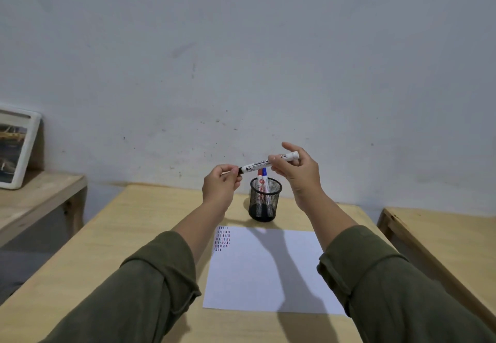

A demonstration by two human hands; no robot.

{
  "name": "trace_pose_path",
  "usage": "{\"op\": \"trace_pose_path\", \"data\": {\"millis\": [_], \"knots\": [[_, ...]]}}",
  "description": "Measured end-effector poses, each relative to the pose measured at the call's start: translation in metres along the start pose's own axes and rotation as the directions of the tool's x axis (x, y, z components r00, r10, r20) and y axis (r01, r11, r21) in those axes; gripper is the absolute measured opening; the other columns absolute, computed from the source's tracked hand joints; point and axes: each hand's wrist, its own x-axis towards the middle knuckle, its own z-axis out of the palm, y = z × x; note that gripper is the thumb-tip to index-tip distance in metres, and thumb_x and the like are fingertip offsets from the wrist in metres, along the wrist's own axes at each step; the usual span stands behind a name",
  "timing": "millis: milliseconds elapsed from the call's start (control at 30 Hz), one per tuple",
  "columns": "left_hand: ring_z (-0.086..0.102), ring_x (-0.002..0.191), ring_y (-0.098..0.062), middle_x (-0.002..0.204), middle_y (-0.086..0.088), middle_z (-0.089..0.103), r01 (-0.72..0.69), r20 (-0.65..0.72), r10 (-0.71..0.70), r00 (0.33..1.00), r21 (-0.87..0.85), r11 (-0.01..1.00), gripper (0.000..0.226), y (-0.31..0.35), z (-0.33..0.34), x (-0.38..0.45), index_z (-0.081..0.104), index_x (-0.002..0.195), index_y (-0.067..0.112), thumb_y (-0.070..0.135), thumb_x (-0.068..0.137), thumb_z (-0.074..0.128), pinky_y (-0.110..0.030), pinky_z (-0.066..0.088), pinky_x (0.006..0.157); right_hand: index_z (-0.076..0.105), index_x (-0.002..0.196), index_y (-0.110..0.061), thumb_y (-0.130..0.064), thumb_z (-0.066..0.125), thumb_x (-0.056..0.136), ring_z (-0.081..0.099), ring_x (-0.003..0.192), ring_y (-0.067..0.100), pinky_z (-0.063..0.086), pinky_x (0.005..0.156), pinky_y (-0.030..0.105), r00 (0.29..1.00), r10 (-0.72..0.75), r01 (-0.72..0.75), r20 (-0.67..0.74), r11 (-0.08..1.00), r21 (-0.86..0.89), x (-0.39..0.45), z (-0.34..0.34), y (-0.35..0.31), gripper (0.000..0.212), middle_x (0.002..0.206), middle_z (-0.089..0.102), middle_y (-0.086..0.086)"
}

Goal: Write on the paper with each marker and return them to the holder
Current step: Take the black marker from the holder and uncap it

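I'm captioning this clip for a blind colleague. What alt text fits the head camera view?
Two hands hold a white marker level above a black mesh holder: the left hand pinches its black cap end, the right hand grips the barrel. A red and a blue marker stand in the holder, behind a paper with short marks in its corner.

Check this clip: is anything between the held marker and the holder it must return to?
Nothing visible blocks it. The marker, held by both the left hand and right hand, sits above the holder, whose mouth has room beside two markers.
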Motion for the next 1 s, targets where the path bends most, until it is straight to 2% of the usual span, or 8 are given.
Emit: {"op": "trace_pose_path", "data": {"millis": [133, 300, 433, 567, 667, 767, 900, 1000], "knots": [[0.063, 0.071, -0.011, 0.075, 0.0, 0.067, -0.086, 0.112, 0.079, 0.991, 0.061, 0.994, 0.008, 0.001, 0.004, -0.009, 0.063, 0.08, 0.022, 0.02, 0.088, 0.059, -0.022, 0.052, 0.073, 0.066, 0.112, -0.003, -0.003, 0.072, 0.078, 0.066, 0.061, 0.009, 0.054, 0.065, 0.018, 0.993, 0.077, -0.081, 0.088, 0.996, 0.045, -0.008, -0.003, 0.002, 0.035, 0.073, 0.07, 0.0], [0.062, 0.077, -0.014, 0.079, 0.003, 0.067, -0.219, 0.169, 0.194, 0.966, 0.146, 0.965, 0.019, 0.002, 0.002, -0.018, 0.065, 0.078, 0.03, 0.014, 0.087, 0.059, -0.031, 0.052, 0.084, 0.069, 0.098, -0.01, -0.004, 0.066, 0.083, 0.069, 0.064, 0.012, 0.056, 0.068, 0.02, 0.984, 0.121, -0.139, 0.131, 0.981, 0.133, -0.019, -0.008, 0.01, 0.016, 0.077, 0.072, 0.006], [0.057, 0.071, -0.01, 0.075, 0.006, 0.065, -0.315, 0.196, 0.267, 0.943, 0.284, 0.906, 0.015, -0.001, -0.004, -0.021, 0.065, 0.08, 0.03, 0.019, 0.087, 0.057, -0.014, 0.045, 0.07, 0.067, 0.094, -0.003, -0.006, 0.062, 0.087, 0.071, 0.069, 0.018, 0.056, 0.066, 0.022, 0.975, 0.164, -0.189, 0.149, 0.966, 0.177, -0.023, -0.007, 0.016, 0.01, 0.091, 0.069, 0.019], [0.049, 0.061, -0.004, 0.067, 0.013, 0.058, -0.352, 0.155, 0.316, 0.936, 0.409, 0.842, 0.016, -0.003, -0.004, -0.021, 0.065, 0.083, 0.024, 0.024, 0.091, 0.051, -0.007, 0.035, 0.051, 0.067, 0.088, -0.003, -0.004, 0.061, 0.086, 0.071, 0.064, 0.017, 0.056, 0.065, 0.023, 0.975, 0.165, -0.196, 0.148, 0.955, 0.222, -0.024, -0.005, 0.02, 0.006, 0.074, 0.073, 0.01], [0.045, 0.058, -0.008, 0.063, 0.009, 0.053, -0.322, 0.135, 0.295, 0.946, 0.498, 0.805, 0.026, -0.005, -0.005, -0.021, 0.064, 0.084, 0.019, 0.029, 0.095, 0.042, -0.008, 0.033, 0.048, 0.068, 0.088, -0.004, -0.003, 0.06, 0.087, 0.071, 0.067, 0.018, 0.056, 0.069, 0.022, 0.972, 0.146, -0.179, 0.185, 0.968, 0.176, -0.026, -0.005, 0.025, 0.008, 0.079, 0.073, 0.009], [0.046, 0.064, -0.02, 0.067, -0.001, 0.054, -0.269, 0.163, 0.214, 0.963, 0.572, 0.775, 0.035, -0.006, -0.01, -0.021, 0.065, 0.087, 0.016, 0.035, 0.096, 0.037, -0.026, 0.033, 0.055, 0.068, 0.092, -0.003, -0.004, 0.061, 0.087, 0.071, 0.068, 0.016, 0.055, 0.07, 0.021, 0.969, 0.153, -0.181, 0.191, 0.974, 0.136, -0.029, -0.003, 0.032, 0.009, 0.083, 0.071, 0.01], [0.046, 0.066, -0.021, 0.062, -0.002, 0.051, -0.258, 0.229, 0.143, 0.963, 0.626, 0.736, 0.044, -0.008, -0.019, -0.026, 0.059, 0.068, 0.019, 0.041, 0.096, 0.034, -0.031, 0.031, 0.06, 0.069, 0.099, 0.0, -0.008, 0.066, 0.084, 0.069, 0.076, 0.017, 0.056, 0.079, 0.025, 0.952, 0.195, -0.213, 0.235, 0.976, 0.052, -0.034, -0.001, 0.043, 0.017, 0.086, 0.07, 0.01], [0.046, 0.065, -0.024, 0.061, -0.004, 0.052, -0.18, 0.205, 0.063, 0.977, 0.625, 0.76, 0.051, -0.013, -0.025, -0.028, 0.053, 0.057, 0.019, 0.046, 0.095, 0.033, -0.031, 0.033, 0.066, 0.073, 0.088, -0.008, -0.005, 0.066, 0.083, 0.068, 0.077, 0.02, 0.056, 0.083, 0.027, 0.947, 0.195, -0.217, 0.256, 0.974, 0.059, -0.039, 0.004, 0.049, 0.009, 0.079, 0.072, 0.006]]}}
